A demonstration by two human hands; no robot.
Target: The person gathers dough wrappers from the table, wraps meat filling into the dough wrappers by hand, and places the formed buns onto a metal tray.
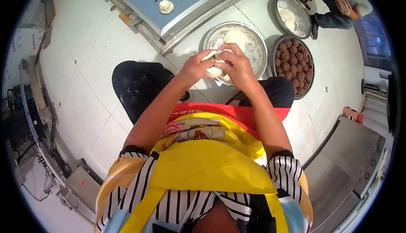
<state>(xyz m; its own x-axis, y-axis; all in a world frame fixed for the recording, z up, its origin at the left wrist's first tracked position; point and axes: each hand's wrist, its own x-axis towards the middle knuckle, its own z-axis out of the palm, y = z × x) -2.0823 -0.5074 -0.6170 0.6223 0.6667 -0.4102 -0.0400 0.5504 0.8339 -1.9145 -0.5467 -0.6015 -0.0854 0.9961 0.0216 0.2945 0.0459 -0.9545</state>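
Note:
My left hand [195, 68] and my right hand [237, 67] meet in front of me, over the near left rim of a floured metal bowl [257, 57]. Pale dough [212, 71] is held between them, the fingers of both hands closed around it. Whether anything lies inside the dough is hidden by the fingers. Flat round dough wrappers [235, 38] lie in the bowl behind my hands. To the right stands a bowl with several dark brown balls of filling [294, 64].
A blue slotted tray [177, 0] at the top holds one shaped dough piece [166, 7]. Another metal bowl [301, 19] with wrappers stands at upper right, beside a seated person's legs and clasped hands [343, 7]. Steel equipment [342, 157] stands at lower right.

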